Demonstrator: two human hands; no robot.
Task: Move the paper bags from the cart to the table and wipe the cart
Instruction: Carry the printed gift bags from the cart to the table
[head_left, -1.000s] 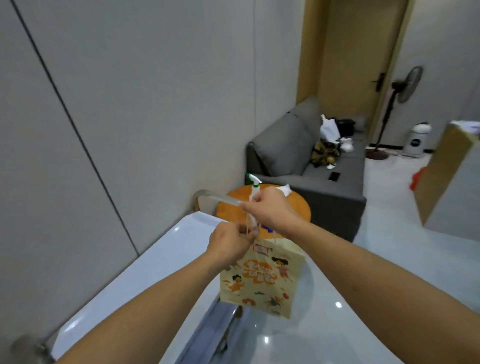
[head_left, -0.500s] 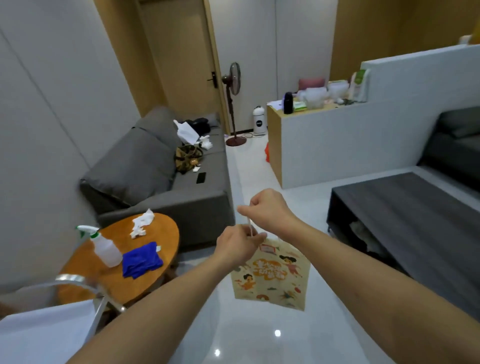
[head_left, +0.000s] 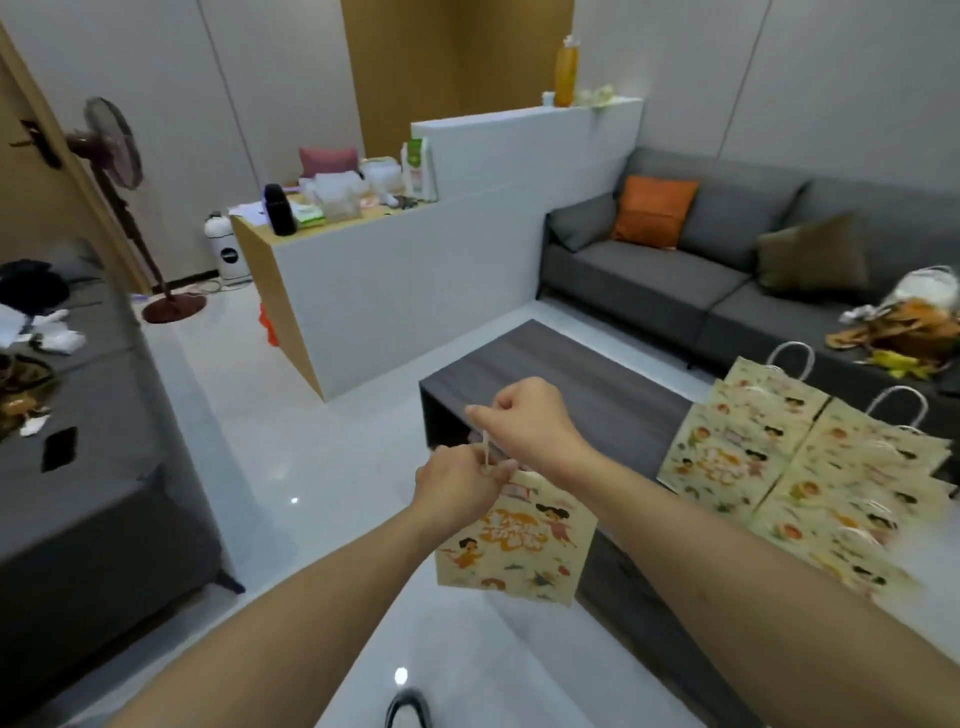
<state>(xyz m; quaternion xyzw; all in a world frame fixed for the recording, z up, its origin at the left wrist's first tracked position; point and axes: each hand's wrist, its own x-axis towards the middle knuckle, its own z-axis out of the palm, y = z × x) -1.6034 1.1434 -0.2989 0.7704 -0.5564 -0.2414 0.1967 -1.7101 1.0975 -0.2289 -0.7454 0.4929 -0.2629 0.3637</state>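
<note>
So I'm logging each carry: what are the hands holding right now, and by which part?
Both hands hold one printed paper bag by its thin handle: the left hand pinches it at the bag's top edge, the right hand higher up.

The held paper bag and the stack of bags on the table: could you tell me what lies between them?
In the head view, only the right forearm and bare dark table lie between the held bag and the stack.

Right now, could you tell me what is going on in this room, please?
A person is carrying a printed paper bag by its string handle, pinched in both the left hand and the right hand. The bag hangs over the floor, just short of the dark low table. Several matching bags already lie flat on that table, overlapping one another. The cart is out of view.
</note>
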